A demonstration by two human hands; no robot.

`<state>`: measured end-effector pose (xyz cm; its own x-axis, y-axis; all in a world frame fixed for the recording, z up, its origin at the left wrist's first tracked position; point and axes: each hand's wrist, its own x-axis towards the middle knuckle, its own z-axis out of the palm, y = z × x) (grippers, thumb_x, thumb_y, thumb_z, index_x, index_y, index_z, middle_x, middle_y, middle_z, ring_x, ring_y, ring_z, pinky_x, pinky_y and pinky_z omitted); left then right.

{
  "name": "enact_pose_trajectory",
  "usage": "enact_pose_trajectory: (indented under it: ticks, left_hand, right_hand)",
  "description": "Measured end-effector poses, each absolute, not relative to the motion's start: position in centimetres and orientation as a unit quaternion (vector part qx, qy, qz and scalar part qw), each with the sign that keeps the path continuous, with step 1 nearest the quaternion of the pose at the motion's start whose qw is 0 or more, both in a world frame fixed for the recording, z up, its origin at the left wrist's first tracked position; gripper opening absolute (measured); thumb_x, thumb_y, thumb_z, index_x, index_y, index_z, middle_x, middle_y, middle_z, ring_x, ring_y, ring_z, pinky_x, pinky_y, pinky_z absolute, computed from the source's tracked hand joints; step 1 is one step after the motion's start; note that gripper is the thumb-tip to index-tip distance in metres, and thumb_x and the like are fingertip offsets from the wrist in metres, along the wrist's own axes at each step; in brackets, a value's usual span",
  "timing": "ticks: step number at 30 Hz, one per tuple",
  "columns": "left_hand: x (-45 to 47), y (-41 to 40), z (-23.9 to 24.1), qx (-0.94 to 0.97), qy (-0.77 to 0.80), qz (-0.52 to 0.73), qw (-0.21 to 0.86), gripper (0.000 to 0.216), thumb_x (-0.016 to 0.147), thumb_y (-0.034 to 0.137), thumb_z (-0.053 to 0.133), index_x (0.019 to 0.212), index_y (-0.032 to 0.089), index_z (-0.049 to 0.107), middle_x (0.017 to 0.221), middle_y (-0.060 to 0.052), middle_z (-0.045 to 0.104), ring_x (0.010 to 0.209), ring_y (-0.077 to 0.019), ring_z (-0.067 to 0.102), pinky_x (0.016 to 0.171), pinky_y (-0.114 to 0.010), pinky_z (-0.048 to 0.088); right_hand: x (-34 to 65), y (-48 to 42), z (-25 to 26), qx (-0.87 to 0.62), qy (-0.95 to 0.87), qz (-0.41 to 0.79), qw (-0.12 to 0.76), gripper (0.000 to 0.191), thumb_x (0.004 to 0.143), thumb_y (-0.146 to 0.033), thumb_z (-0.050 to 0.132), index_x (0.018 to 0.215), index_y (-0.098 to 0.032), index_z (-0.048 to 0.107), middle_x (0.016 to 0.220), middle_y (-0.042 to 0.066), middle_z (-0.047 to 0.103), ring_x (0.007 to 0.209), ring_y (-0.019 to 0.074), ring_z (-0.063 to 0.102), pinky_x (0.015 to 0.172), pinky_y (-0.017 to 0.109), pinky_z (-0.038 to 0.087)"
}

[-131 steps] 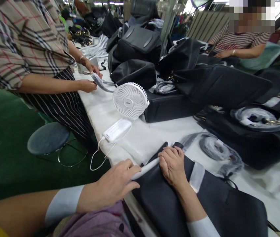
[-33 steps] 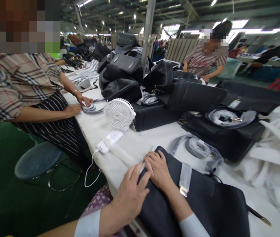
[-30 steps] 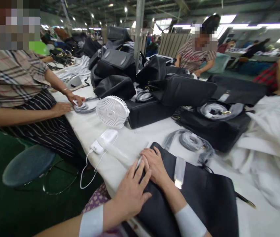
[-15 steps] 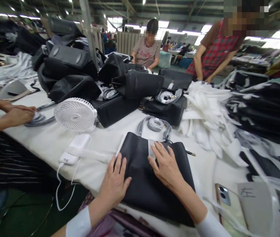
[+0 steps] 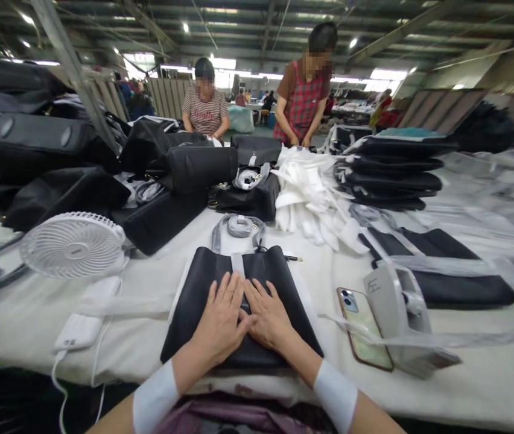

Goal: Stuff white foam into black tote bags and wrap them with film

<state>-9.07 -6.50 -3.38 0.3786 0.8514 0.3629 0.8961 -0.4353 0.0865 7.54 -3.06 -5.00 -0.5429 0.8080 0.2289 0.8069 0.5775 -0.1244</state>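
Observation:
A flat black bag lies on the white table right in front of me, with a pale strip down its middle. My left hand and my right hand both lie flat on the bag, side by side, fingers stretched out and touching at the middle. Neither hand holds anything. White sleeve cuffs cover both of my wrists. A grey wrapped strap lies just beyond the bag's far edge.
A white fan and a power bank with a cable sit to the left. A phone and a tape dispenser lie to the right. Black bags, white wrapping and stacked bags fill the back. Two people stand across the table.
My view has swung to the right, off the co-worker in plaid at the left. The bag now lies squarely before me, and both hands have come together flat on its middle.

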Motion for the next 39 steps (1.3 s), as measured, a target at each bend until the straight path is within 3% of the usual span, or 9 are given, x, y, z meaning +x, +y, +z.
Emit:
enact_pose_trajectory:
  ticks: [3,8,12,18,23,25,28,32,39]
  left_hand:
    - [-7.5,-5.2,-4.7,-0.862,-0.482,-0.155,0.037,0.071,0.097,0.054,0.030,0.149,0.008,0.024,0.150,-0.018,0.036,0.141,-0.0279,0.030,0.111,-0.050,0.030]
    - [-7.5,-4.9,-6.4,-0.861,-0.482,-0.148,0.068,0.071,0.094,0.057,0.035,0.147,0.010,0.032,0.150,-0.017,0.037,0.139,-0.0293,0.033,0.110,-0.052,0.031]
    - [-7.5,-5.3,-6.5,-0.861,-0.482,-0.142,0.079,0.068,0.093,0.056,0.038,0.145,0.013,0.036,0.150,-0.017,0.037,0.138,-0.0304,0.034,0.109,-0.052,0.032]
    - [-6.7,-4.4,-5.8,-0.858,-0.485,-0.158,0.060,0.062,0.094,0.055,0.037,0.136,0.011,0.048,0.149,-0.020,0.037,0.139,-0.0350,0.031,0.110,-0.060,0.026]
    - [-1.6,-0.8,-2.6,-0.906,-0.347,-0.237,-0.052,0.055,0.099,0.039,0.032,0.147,0.013,0.028,0.154,-0.016,0.030,0.145,-0.0240,0.021,0.115,-0.049,0.025]
    - [0.8,0.5,-2.0,-0.928,-0.283,-0.222,-0.100,0.055,0.099,0.038,0.031,0.149,0.015,0.023,0.151,-0.013,0.037,0.144,-0.0221,0.023,0.116,-0.049,0.022]
    - [2.9,1.6,-2.3,-0.951,-0.236,-0.164,-0.117,0.045,0.100,0.038,0.031,0.142,0.025,0.038,0.142,-0.007,0.049,0.141,-0.0254,0.029,0.115,-0.057,0.015]
    - [3.1,1.6,-3.3,-0.954,-0.232,-0.159,-0.105,0.036,0.100,0.035,0.031,0.123,0.028,0.057,0.127,-0.003,0.059,0.133,-0.0234,0.038,0.115,-0.055,0.011]
    - [2.6,1.2,-3.5,-0.945,-0.245,-0.194,-0.092,0.033,0.100,0.034,0.032,0.110,0.027,0.063,0.113,-0.002,0.063,0.125,-0.0208,0.045,0.116,-0.054,0.009]
  right_hand:
    - [8.0,-3.5,-5.4,-0.446,-0.882,0.007,0.151,0.051,0.095,-0.032,0.040,0.141,-0.010,0.041,0.143,0.014,0.048,0.134,0.0258,0.041,0.112,0.048,0.028]
    - [10.3,-3.9,-4.6,-0.420,-0.878,-0.026,0.227,0.047,0.089,-0.010,0.038,0.135,-0.013,0.051,0.138,0.011,0.054,0.135,0.0216,0.040,0.113,0.043,0.029]
    - [12.8,-3.3,-3.7,-0.509,-0.831,-0.073,0.213,0.047,0.093,-0.017,0.039,0.138,-0.014,0.047,0.145,0.015,0.045,0.139,0.0277,0.035,0.114,0.055,0.022]
    - [13.4,-2.5,-5.1,-0.552,-0.810,-0.059,0.188,0.046,0.094,-0.022,0.038,0.137,-0.008,0.047,0.148,0.017,0.040,0.140,0.0277,0.032,0.114,0.051,0.025]
    - [14.4,-3.1,-5.0,-0.503,-0.789,0.059,0.347,0.045,0.088,-0.016,0.035,0.128,-0.014,0.057,0.136,0.012,0.056,0.132,0.0234,0.044,0.112,0.047,0.033]
    - [15.9,-4.4,-4.8,-0.513,-0.713,0.122,0.462,0.042,0.085,-0.018,0.036,0.116,-0.019,0.064,0.124,0.009,0.064,0.120,0.0224,0.056,0.106,0.044,0.042]
    - [18.7,-7.0,-4.7,-0.616,-0.469,0.232,0.589,0.026,0.082,-0.024,0.047,0.095,-0.020,0.069,0.099,0.007,0.072,0.092,0.0206,0.066,0.086,0.037,0.054]
    - [20.8,-9.3,-5.2,-0.664,-0.205,0.442,0.567,0.015,0.071,-0.027,0.064,0.080,-0.014,0.065,0.067,0.006,0.067,0.053,0.0135,0.060,0.045,0.022,0.047]
    - [19.1,-5.7,-5.8,-0.584,-0.083,0.587,0.554,0.028,0.071,-0.034,0.076,0.068,-0.014,0.056,0.055,0.001,0.061,0.036,0.0062,0.046,0.030,0.015,0.030]
